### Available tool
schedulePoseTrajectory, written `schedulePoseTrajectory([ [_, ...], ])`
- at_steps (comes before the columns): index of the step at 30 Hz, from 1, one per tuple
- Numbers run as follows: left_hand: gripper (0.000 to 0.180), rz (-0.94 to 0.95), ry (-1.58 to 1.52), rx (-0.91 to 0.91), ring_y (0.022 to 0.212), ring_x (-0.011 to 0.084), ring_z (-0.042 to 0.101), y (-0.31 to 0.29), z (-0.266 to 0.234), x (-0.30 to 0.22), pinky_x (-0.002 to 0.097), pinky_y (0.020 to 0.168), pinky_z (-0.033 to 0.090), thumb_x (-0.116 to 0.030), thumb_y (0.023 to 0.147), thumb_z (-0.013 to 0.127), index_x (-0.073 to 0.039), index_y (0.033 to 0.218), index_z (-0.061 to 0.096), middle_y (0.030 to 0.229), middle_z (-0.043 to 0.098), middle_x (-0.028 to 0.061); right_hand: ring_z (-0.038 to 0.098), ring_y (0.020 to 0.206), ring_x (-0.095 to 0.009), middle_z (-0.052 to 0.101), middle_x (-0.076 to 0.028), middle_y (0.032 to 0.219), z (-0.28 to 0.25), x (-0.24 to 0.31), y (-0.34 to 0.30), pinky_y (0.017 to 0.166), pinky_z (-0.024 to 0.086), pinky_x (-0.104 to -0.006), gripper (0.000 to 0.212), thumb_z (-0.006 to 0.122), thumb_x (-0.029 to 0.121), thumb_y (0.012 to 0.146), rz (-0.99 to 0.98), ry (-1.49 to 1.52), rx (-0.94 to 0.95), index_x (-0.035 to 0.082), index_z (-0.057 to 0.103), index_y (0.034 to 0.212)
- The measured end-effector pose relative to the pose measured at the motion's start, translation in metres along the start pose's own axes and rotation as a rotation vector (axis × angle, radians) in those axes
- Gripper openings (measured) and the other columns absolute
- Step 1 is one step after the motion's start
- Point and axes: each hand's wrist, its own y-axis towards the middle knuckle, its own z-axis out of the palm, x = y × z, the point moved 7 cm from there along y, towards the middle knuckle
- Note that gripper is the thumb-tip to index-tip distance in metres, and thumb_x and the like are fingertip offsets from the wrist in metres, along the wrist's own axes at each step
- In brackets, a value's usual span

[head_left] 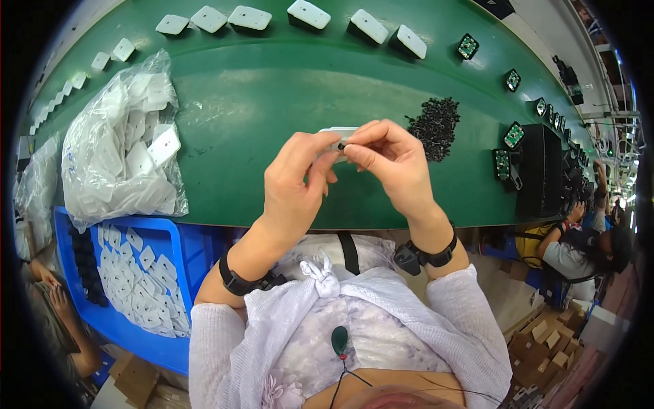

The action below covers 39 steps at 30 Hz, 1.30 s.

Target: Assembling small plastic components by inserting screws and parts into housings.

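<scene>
Over the green table, my left hand [298, 174] is closed with its fingertips around a small white plastic cover [336, 129], mostly hidden behind the fingers. My right hand [394, 158] meets it there, thumb and forefinger pinching a tiny black part [341, 146] against the cover. The part's exact kind is too small to tell. Just beyond my right hand lies a loose pile of small black parts [436, 128] that look alike.
At left, an open clear plastic bag [109, 160] holds many white covers. Below it stands a blue bin [178, 252] with white pieces. White housings [308, 13] line the table's [238, 102] far side; black units with green circuit boards [514, 135] stand right. Other people sit on both sides.
</scene>
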Motion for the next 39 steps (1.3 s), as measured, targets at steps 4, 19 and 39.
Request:
schedulePoseTrajectory([
  [4, 0.018, 0.184, 0.16, -0.008, 0.056, 0.0125, 0.059, -0.002, -0.004, -0.008, 0.024, 0.045, 0.044, 0.008, 0.087, 0.055, -0.001, 0.102, 0.061, 0.084, 0.058, 0.0089, 0.058, 0.081, -0.01, 0.061, -0.005, 0.092, 0.007, -0.005, -0.002, 0.067, 0.047, -0.0209, 0.01, 0.068, 0.0, 0.084, -0.071, -0.081, 0.004, 0.0, 0.064, 0.093],
  [19, 0.013, -0.222, -0.356, 0.018, 0.077, 0.0157, 0.066, -0.009, -0.006, 0.02, 0.025, 0.067, 0.055, 0.004, 0.092, 0.053, 0.007, 0.104, 0.055, 0.093, 0.055, 0.0079, 0.052, 0.061, -0.019, 0.059, -0.006, 0.074, 0.024, 0.028, -0.016, 0.051, 0.041, -0.0271, 0.013, 0.074, 0.003, 0.075, -0.61, -0.843, -0.076, 0.004, 0.062, 0.081],
  [39, 0.004, -0.152, -0.332, 0.017, 0.072, 0.0129, 0.061, -0.012, -0.014, 0.013, 0.0233, 0.057, 0.051, 0.0, 0.091, 0.057, 0.004, 0.091, 0.056, 0.094, 0.052, 0.0082, 0.044, 0.077, -0.008, 0.051, -0.002, 0.096, 0.006, 0.005, -0.02, 0.065, 0.036, -0.021, 0.033, 0.079, 0.015, 0.076, -0.301, -0.479, -0.238, 0.007, 0.056, 0.099],
])
